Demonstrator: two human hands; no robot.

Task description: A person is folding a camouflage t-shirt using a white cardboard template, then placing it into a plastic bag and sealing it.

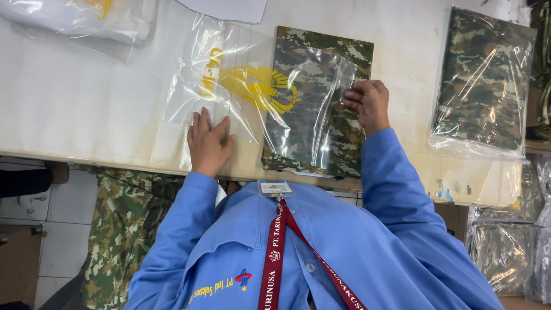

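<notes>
The left hand (208,143) lies flat, fingers spread, pressing the clear plastic bag (241,86) onto the worktop (86,103). The right hand's (367,103) grip pinches the bag's open edge over the folded camouflage cloth (338,132), which lies partly inside it at the worktop's near edge.
</notes>
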